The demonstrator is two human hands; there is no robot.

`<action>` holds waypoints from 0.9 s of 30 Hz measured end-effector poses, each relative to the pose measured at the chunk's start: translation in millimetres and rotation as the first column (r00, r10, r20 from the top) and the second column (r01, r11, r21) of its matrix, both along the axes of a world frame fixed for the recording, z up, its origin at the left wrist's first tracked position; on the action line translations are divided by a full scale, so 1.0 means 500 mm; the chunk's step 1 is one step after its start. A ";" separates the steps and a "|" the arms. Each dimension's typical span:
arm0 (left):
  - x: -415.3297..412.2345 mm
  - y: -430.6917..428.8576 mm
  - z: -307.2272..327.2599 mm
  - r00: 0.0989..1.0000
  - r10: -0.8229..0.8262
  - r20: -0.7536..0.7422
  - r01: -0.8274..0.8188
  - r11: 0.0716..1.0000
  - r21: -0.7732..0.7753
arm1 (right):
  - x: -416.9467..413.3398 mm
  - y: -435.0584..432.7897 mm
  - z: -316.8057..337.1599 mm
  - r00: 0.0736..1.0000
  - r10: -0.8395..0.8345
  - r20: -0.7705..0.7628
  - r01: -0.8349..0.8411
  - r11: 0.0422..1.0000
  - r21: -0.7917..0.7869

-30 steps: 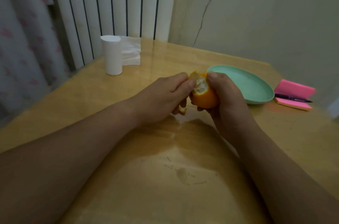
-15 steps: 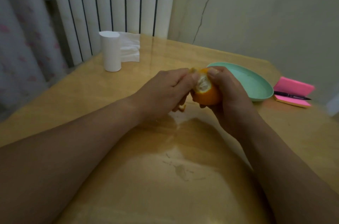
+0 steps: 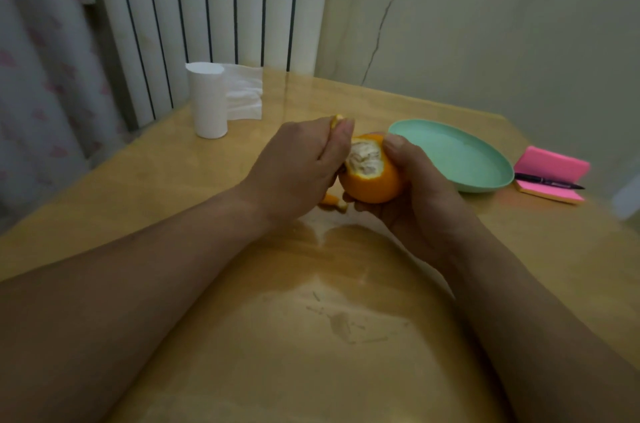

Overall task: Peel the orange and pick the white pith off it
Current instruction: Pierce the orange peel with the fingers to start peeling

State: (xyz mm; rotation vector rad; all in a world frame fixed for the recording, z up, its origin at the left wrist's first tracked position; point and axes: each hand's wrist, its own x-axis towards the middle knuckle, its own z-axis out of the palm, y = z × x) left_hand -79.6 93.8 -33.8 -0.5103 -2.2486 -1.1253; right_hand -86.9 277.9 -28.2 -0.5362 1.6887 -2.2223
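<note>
Right hand [image 3: 412, 194] grips orange [image 3: 372, 180]; left hand [image 3: 298, 169] pinches peel [image 3: 336, 118].

The right hand [image 3: 419, 197] grips a partly peeled orange [image 3: 374, 181] above the table [image 3: 311, 336] centre, with white pith exposed on top. The left hand [image 3: 298, 169] pinches a peel strip [image 3: 336, 118]. A peel scrap [image 3: 332, 200] lies beneath. A mint plate [image 3: 450, 152] sits near the right edge, and a tissue roll [image 3: 207, 103] stands at the far left corner.

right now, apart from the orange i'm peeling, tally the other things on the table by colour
white: 1, tissue roll
green: 1, plate
pink: 1, sticky note pad
black: 1, pen
total: 4
</note>
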 end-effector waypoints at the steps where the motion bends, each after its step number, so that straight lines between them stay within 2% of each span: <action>1: 0.001 0.004 -0.001 1.000 -0.005 0.003 0.005 0.999 0.049 | -0.002 0.001 -0.003 1.000 0.020 -0.010 -0.020 0.999 -0.035; 7: 0.010 0.023 -0.003 0.990 -0.080 0.117 0.037 0.943 0.332 | -0.010 0.010 -0.007 0.994 0.109 0.020 -0.104 0.979 -0.176; 12: 0.022 0.033 0.004 0.968 -0.108 0.227 -0.005 0.895 0.446 | -0.020 0.019 -0.009 0.979 0.202 0.023 -0.190 0.948 -0.257; 15: 0.016 0.012 0.019 0.933 -0.159 0.321 -0.074 0.791 0.607 | -0.035 0.035 -0.007 0.983 0.184 0.026 -0.166 0.932 -0.322; 16: 0.012 0.002 0.023 0.921 -0.168 0.353 -0.086 0.793 0.603 | -0.039 0.042 -0.006 0.986 0.161 0.036 -0.141 0.935 -0.327; 17: 0.007 -0.007 0.023 0.906 -0.155 0.394 -0.087 0.842 0.533 | -0.042 0.047 -0.005 0.989 0.135 0.058 -0.109 0.940 -0.322; 18: 0.002 -0.013 0.020 0.893 -0.114 0.435 -0.074 0.917 0.393 | -0.043 0.050 -0.005 0.990 0.105 0.089 -0.073 0.949 -0.306; 19: -0.001 -0.016 0.014 0.890 -0.049 0.453 -0.051 0.977 0.205 | -0.043 0.050 -0.008 0.990 0.071 0.122 -0.034 0.959 -0.281; 20: -0.007 -0.020 0.005 0.896 0.025 0.443 -0.033 0.999 0.010 | -0.043 0.049 -0.011 0.989 0.033 0.147 0.005 0.968 -0.250; 22: -0.016 -0.024 -0.011 0.912 0.120 0.393 -0.013 0.964 -0.265 | -0.042 0.043 -0.015 0.985 -0.048 0.167 0.079 0.980 -0.182; 27: -0.018 -0.020 -0.017 0.912 0.210 0.352 0.017 0.839 -0.544 | -0.045 0.033 -0.018 0.977 -0.143 0.161 0.161 0.982 -0.104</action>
